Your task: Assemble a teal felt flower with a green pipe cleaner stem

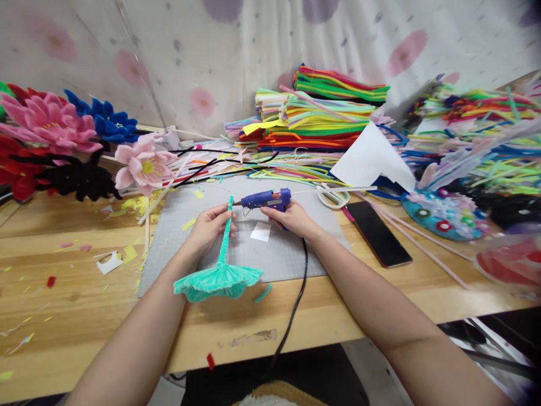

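Note:
My left hand (212, 225) is closed around the upper stem of a teal pipe-cleaner umbrella-shaped piece (218, 280), whose ruffled, flared end hangs downward. In my right hand (291, 217) is a blue hot glue gun (265, 198), its nozzle pointing left and meeting or nearly meeting the stem near its top. A long pale glue stick (333, 190) sticks out of the gun's back, and a black cord (299, 299) runs down from its handle. Beneath both hands lies a grey cutting mat (169, 248), with a small white paper square (260, 232) on it.
Bundles of coloured pipe cleaners (316, 121) are stacked at the back. Fuzzy flowers (146, 164) stand at left. Scissors (333, 197), a black phone (379, 234) and a blue decorated piece (443, 214) lie at right. Scraps litter the wooden table (84, 310).

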`<state>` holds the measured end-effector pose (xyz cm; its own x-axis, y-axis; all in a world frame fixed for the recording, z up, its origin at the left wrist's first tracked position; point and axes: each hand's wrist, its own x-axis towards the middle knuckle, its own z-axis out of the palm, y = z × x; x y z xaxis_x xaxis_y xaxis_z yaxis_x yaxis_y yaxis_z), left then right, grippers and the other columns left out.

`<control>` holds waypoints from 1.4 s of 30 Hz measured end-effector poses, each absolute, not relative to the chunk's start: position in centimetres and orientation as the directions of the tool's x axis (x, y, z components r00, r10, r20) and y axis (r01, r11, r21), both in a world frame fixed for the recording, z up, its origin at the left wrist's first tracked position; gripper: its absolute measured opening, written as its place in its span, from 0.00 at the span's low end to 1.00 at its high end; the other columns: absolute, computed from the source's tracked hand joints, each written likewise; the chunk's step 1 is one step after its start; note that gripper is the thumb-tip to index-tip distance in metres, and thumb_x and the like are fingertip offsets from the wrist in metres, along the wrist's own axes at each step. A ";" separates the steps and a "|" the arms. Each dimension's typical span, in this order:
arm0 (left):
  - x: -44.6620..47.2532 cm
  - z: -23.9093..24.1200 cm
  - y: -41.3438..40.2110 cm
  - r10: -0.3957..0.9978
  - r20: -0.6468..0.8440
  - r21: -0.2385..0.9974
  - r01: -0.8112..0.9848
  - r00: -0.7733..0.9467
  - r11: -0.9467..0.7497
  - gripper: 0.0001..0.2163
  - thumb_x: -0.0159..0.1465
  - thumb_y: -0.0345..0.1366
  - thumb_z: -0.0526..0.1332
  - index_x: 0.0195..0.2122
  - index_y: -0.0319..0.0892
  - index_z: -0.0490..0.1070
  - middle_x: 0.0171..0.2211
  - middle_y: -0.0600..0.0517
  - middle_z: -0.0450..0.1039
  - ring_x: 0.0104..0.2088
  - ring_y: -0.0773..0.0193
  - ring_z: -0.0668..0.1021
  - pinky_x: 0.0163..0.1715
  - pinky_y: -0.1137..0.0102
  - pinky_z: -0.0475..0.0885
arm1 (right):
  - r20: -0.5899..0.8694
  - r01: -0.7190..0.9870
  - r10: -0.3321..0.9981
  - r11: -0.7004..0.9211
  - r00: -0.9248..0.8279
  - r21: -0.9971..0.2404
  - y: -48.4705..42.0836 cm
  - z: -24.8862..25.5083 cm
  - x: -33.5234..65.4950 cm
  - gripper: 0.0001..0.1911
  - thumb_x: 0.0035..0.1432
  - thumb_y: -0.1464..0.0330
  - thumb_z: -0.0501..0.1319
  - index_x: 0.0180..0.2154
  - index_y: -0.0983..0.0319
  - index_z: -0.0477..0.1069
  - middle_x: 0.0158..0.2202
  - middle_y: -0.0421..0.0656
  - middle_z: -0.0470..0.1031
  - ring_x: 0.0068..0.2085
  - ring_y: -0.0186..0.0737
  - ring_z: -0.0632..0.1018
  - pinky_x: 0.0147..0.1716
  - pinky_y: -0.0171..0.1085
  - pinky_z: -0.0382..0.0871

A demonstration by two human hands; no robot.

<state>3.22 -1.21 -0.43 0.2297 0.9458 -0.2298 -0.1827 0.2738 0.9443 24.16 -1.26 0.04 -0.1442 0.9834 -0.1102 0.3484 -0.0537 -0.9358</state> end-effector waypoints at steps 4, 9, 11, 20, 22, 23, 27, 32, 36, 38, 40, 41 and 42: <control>3.1 -0.6 -1.1 0.946 -0.231 0.945 -0.178 0.229 0.274 0.12 0.49 0.35 0.64 0.35 0.38 0.72 0.27 0.52 0.72 0.19 0.73 0.70 0.18 0.75 0.67 | -0.105 0.350 0.983 -0.046 -0.151 -0.936 -1.2 -0.1 24.2 0.22 0.44 0.49 0.60 0.22 0.63 0.66 0.17 0.38 0.67 0.16 0.27 0.63 0.17 0.32 0.56; 3.3 -0.4 -1.3 0.948 -0.234 0.943 -0.188 0.216 0.276 0.13 0.49 0.35 0.65 0.35 0.38 0.72 0.27 0.52 0.72 0.18 0.73 0.70 0.18 0.75 0.67 | -0.117 0.339 0.983 -0.064 -0.138 -0.939 -1.2 -0.2 23.9 0.22 0.43 0.49 0.60 0.24 0.63 0.68 0.17 0.39 0.67 0.16 0.27 0.62 0.16 0.32 0.54; 3.3 -0.3 -1.3 0.947 -0.237 0.942 -0.186 0.216 0.278 0.13 0.49 0.35 0.65 0.35 0.38 0.72 0.27 0.53 0.72 0.18 0.73 0.70 0.18 0.74 0.67 | -0.119 0.334 0.984 -0.069 -0.130 -0.940 -1.2 -0.3 23.9 0.22 0.43 0.50 0.61 0.24 0.64 0.68 0.17 0.39 0.67 0.16 0.27 0.62 0.16 0.32 0.54; 3.4 -0.1 -1.4 0.951 -0.216 0.952 -0.168 0.220 0.255 0.11 0.49 0.36 0.65 0.32 0.38 0.72 0.27 0.53 0.71 0.18 0.73 0.70 0.18 0.74 0.67 | -0.119 0.319 0.984 -0.071 -0.133 -0.945 -1.2 -0.2 23.9 0.22 0.43 0.50 0.61 0.24 0.64 0.68 0.17 0.38 0.66 0.17 0.28 0.63 0.17 0.32 0.55; 3.4 -0.1 -1.3 0.951 -0.217 0.952 -0.169 0.219 0.256 0.11 0.49 0.36 0.65 0.32 0.38 0.72 0.27 0.53 0.71 0.18 0.73 0.70 0.18 0.74 0.67 | -0.119 0.323 0.985 -0.071 -0.129 -0.944 -1.2 0.0 23.9 0.21 0.44 0.51 0.61 0.24 0.64 0.68 0.17 0.38 0.66 0.17 0.28 0.64 0.18 0.32 0.56; 3.4 -0.1 -1.3 0.951 -0.217 0.951 -0.171 0.220 0.256 0.11 0.49 0.36 0.65 0.32 0.38 0.72 0.27 0.53 0.71 0.18 0.73 0.70 0.18 0.74 0.67 | -0.119 0.327 0.984 -0.071 -0.130 -0.942 -1.2 0.1 23.9 0.21 0.44 0.51 0.61 0.24 0.64 0.68 0.17 0.38 0.66 0.18 0.28 0.64 0.18 0.31 0.56; 3.3 -0.3 -1.2 0.952 -0.212 0.952 -0.174 0.220 0.252 0.11 0.49 0.36 0.65 0.34 0.38 0.71 0.27 0.53 0.71 0.18 0.73 0.70 0.19 0.74 0.67 | -0.126 0.346 0.982 -0.071 -0.139 -0.936 -1.3 0.2 24.0 0.22 0.43 0.50 0.60 0.24 0.64 0.68 0.16 0.38 0.65 0.18 0.28 0.64 0.18 0.31 0.56; 3.3 -0.2 -1.3 0.950 -0.221 0.949 -0.177 0.219 0.261 0.13 0.49 0.35 0.65 0.35 0.37 0.71 0.26 0.54 0.71 0.18 0.73 0.70 0.18 0.74 0.66 | -0.125 0.369 0.981 -0.063 -0.147 -0.927 -1.3 0.1 24.1 0.23 0.43 0.49 0.60 0.24 0.65 0.68 0.16 0.37 0.65 0.18 0.28 0.64 0.19 0.31 0.56; 3.3 0.0 -1.4 0.953 -0.237 0.946 -0.178 0.191 0.271 0.17 0.49 0.35 0.64 0.40 0.37 0.70 0.24 0.55 0.70 0.18 0.73 0.70 0.18 0.75 0.65 | -0.122 0.379 0.981 -0.057 -0.152 -0.924 -1.2 0.0 24.2 0.23 0.43 0.49 0.60 0.23 0.64 0.67 0.16 0.37 0.64 0.18 0.28 0.63 0.19 0.31 0.55; 3.3 0.0 -1.4 0.953 -0.241 0.945 -0.177 0.186 0.274 0.18 0.49 0.35 0.64 0.41 0.37 0.69 0.24 0.55 0.70 0.18 0.73 0.70 0.19 0.75 0.65 | -0.109 0.366 0.981 -0.044 -0.158 -0.929 -1.2 0.0 24.3 0.23 0.43 0.49 0.60 0.23 0.64 0.67 0.16 0.37 0.64 0.18 0.28 0.63 0.19 0.31 0.56; 3.3 0.0 -1.4 0.952 -0.240 0.945 -0.180 0.188 0.274 0.18 0.49 0.35 0.64 0.42 0.36 0.69 0.24 0.55 0.70 0.18 0.73 0.70 0.19 0.75 0.65 | -0.095 0.360 0.984 -0.036 -0.149 -0.932 -1.2 0.0 24.4 0.23 0.43 0.49 0.60 0.22 0.64 0.67 0.16 0.37 0.64 0.18 0.28 0.63 0.20 0.31 0.57; 3.3 0.0 -1.4 0.951 -0.241 0.944 -0.180 0.192 0.275 0.18 0.49 0.35 0.64 0.42 0.36 0.69 0.24 0.55 0.70 0.18 0.73 0.70 0.19 0.75 0.65 | -0.092 0.360 0.986 -0.036 -0.140 -0.932 -1.3 0.1 24.4 0.23 0.43 0.49 0.60 0.21 0.64 0.66 0.16 0.37 0.64 0.18 0.28 0.63 0.20 0.31 0.57; 3.3 0.0 -1.4 0.951 -0.241 0.944 -0.181 0.195 0.276 0.19 0.49 0.35 0.64 0.42 0.36 0.69 0.24 0.55 0.70 0.18 0.73 0.70 0.19 0.75 0.65 | -0.093 0.361 0.987 -0.040 -0.131 -0.932 -1.3 0.1 24.4 0.23 0.43 0.49 0.59 0.21 0.64 0.66 0.15 0.37 0.63 0.18 0.28 0.63 0.20 0.31 0.57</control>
